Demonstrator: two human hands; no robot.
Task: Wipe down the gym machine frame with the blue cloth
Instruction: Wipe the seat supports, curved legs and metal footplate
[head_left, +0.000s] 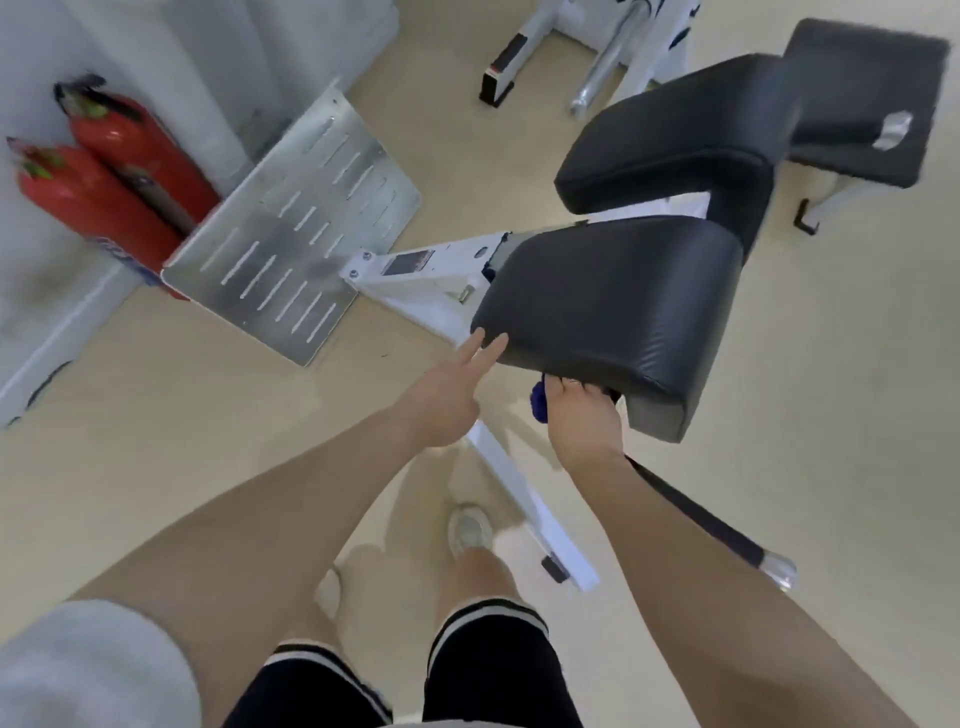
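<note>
Legs in black shorts (488, 670) and a pale shoe (470, 527) stand on the beige floor (156, 441). Right hand (584, 415) curls its fingers (566, 387) round the bunched blue cloth (538, 405), just under the near black pad (608, 306). Left hand (447, 400) reaches out with fingers straight, tips at the pad's edge, holding nothing. White machine frame (415, 286) runs below to a slotted metal footplate (296, 223). Two red fire extinguishers (104, 182) stand beyond.

A gym: black padded exercise machines (613, 306) are standing on white steel frames (415, 283) across a beige floor (156, 415), two red fire extinguishers (104, 176) leaning in the wall corner.
</note>
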